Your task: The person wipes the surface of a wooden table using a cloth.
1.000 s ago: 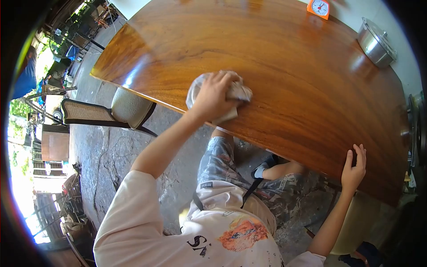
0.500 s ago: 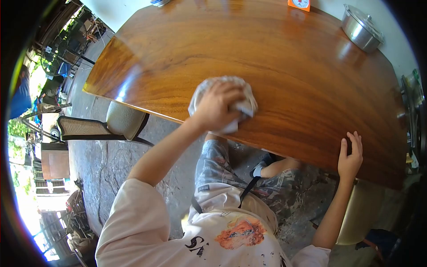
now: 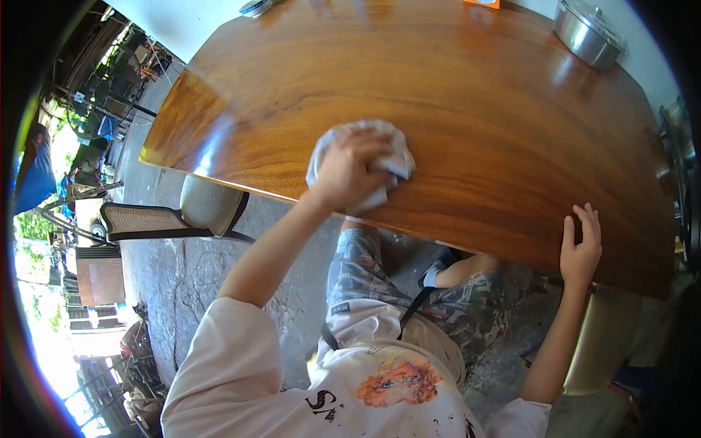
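My left hand presses a crumpled whitish cloth onto the glossy brown wooden table, close to its near edge. The fingers curl over the cloth and hide part of it. Further right, my right hand rests at the table's edge, thumb apart from the stretched fingers, with nothing in it.
A lidded metal pot stands at the back right, and an orange object is cut off at the top. A blue-and-white dish sits at the far left edge. Chairs stand left and right of my legs.
The view has shifted slightly, so the orange scale at the back is now mostly out of frame. My left hand stays on the cloth in nearly the same spot; the right hand remains at the edge.
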`<action>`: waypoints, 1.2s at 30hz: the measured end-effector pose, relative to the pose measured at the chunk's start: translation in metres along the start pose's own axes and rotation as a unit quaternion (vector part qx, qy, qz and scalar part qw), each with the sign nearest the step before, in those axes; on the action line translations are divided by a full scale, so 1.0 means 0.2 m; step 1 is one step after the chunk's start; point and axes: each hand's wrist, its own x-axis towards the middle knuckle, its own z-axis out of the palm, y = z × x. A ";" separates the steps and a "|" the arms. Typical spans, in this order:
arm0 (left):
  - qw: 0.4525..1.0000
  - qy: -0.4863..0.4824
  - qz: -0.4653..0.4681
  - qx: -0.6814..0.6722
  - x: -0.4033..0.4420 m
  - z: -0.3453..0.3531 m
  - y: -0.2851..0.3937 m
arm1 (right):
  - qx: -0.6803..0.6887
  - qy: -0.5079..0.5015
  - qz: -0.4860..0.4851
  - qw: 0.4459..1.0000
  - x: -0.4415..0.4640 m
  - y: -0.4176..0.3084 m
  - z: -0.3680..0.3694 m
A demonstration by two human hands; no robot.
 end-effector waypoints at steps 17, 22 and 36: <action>0.991 0.010 -0.132 -0.036 0.09 0.02 -0.05 | 0.002 0.002 -0.005 1.000 0.02 -0.02 -0.01; 0.996 -0.039 -0.069 -0.050 0.07 0.01 -0.05 | -0.003 -0.003 0.007 1.000 0.03 -0.03 -0.01; 0.997 -0.057 -0.039 -0.021 0.09 -0.01 0.02 | -0.004 0.005 0.000 1.000 0.03 -0.02 0.00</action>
